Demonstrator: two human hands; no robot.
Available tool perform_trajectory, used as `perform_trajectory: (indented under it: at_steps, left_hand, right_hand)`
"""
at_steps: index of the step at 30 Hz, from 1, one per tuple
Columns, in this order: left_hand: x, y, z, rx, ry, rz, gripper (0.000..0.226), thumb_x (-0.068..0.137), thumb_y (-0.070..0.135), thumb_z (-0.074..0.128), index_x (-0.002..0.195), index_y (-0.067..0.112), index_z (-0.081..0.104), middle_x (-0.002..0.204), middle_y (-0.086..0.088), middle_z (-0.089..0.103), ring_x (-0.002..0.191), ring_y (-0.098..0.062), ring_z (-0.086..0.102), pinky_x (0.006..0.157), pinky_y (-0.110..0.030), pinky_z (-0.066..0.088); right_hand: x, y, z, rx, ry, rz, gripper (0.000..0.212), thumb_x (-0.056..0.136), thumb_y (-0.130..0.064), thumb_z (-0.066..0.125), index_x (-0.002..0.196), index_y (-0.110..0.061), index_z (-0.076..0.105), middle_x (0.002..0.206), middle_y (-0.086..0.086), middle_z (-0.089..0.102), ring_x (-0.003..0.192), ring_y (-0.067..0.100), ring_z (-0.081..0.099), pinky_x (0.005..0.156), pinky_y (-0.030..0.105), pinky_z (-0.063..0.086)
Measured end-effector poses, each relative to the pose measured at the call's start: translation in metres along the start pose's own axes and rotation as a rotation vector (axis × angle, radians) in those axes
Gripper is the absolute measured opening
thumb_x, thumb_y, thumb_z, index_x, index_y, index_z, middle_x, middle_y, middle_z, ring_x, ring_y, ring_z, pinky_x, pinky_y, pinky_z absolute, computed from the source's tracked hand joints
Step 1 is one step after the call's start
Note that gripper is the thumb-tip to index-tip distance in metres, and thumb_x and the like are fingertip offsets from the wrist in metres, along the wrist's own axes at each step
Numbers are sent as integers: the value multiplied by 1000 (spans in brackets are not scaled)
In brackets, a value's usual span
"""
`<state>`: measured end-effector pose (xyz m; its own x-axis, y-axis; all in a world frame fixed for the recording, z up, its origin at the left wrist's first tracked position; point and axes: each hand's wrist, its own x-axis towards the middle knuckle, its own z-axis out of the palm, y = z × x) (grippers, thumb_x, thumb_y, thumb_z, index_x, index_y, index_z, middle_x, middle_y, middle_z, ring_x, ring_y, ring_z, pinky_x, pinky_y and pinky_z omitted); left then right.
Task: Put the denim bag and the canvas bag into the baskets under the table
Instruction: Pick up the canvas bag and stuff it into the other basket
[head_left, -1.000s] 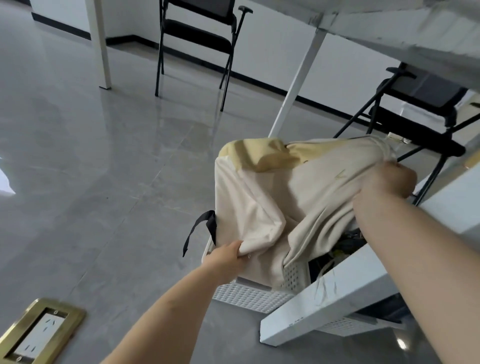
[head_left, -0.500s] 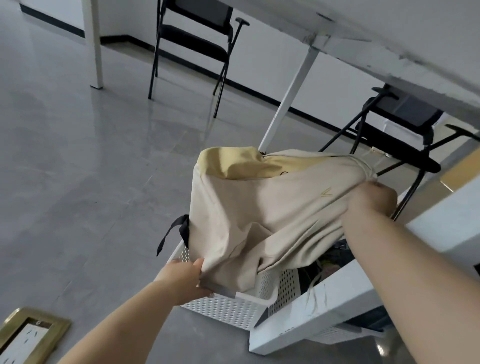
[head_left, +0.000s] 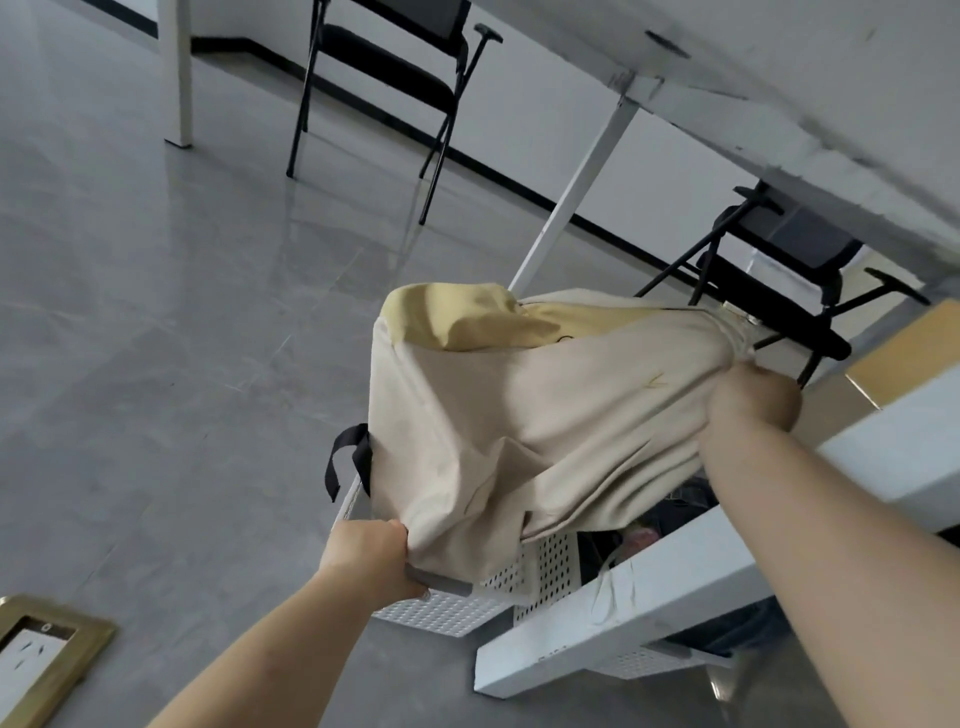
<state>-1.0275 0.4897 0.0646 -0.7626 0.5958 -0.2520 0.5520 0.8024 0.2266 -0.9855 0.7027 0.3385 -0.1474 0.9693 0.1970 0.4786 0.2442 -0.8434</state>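
A cream canvas bag (head_left: 524, 410) with a yellow top panel and a black strap loop (head_left: 349, 457) is stretched over a white perforated basket (head_left: 447, 613) on the floor under the table. My left hand (head_left: 371, 553) grips the bag's near lower corner. My right hand (head_left: 748, 400) clutches the bag's far right end. The bag hides most of the basket's opening. A second white perforated basket (head_left: 649, 662) with dark contents sits to the right, behind a white table bar. I cannot tell whether the denim bag is among those dark contents.
A white table bar (head_left: 613, 618) crosses in front of the baskets, and the white tabletop underside (head_left: 779, 88) hangs overhead. A slanted white table leg (head_left: 571, 197) stands behind. Two black folding chairs (head_left: 395, 78) (head_left: 779, 280) stand beyond. A brass floor socket (head_left: 41, 654) lies at bottom left.
The bag has come lower over the basket and shifted slightly left in view. Both hands keep their grip on it.
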Motion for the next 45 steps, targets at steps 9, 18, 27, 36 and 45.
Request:
perform_trajectory:
  at_steps: [9, 18, 27, 36, 45]
  left_hand:
    - [4, -1, -44, -1124, 78, -19, 117, 64, 59, 73, 151, 23, 3, 156, -5, 16, 144, -21, 20, 116, -36, 21]
    - [61, 11, -103, -1511, 169, -43, 107, 72, 63, 66, 151, 28, 4, 160, 11, 10, 146, -11, 16, 119, -38, 20]
    - [105, 30, -46, -847, -149, -119, 83, 76, 36, 35, 148, 41, -5, 150, -11, 37, 135, -33, 37, 113, -40, 26]
    - [96, 33, -18, -404, -333, 13, 43, 94, 19, 43, 137, 18, 46, 139, 0, 52, 120, -25, 51, 103, -42, 40]
    - [58, -47, -53, -172, 349, -14, 58, 82, 51, 45, 133, 24, 48, 142, -9, 46, 134, -33, 38, 103, -44, 33]
  right_hand:
    - [-28, 42, 26, -8, -375, 82, 74, 79, -39, 66, 140, -13, 33, 137, 13, 50, 117, 34, 54, 95, 47, 49]
    - [-61, 69, 8, -177, -595, -271, 60, 84, -8, 49, 138, -33, 43, 123, 3, 56, 105, 24, 51, 90, 35, 42]
    - [-72, 95, 3, -286, -695, -374, 71, 81, -6, 54, 142, -37, 35, 142, -3, 49, 126, 20, 47, 92, 28, 36]
    - [-80, 111, -1, -411, -760, -385, 74, 82, -13, 55, 146, -36, 27, 145, -2, 47, 129, 21, 45, 92, 23, 32]
    - [-93, 93, 12, -1196, -704, -720, 90, 76, -72, 46, 148, -33, 9, 149, 11, 22, 135, 31, 31, 100, 40, 39]
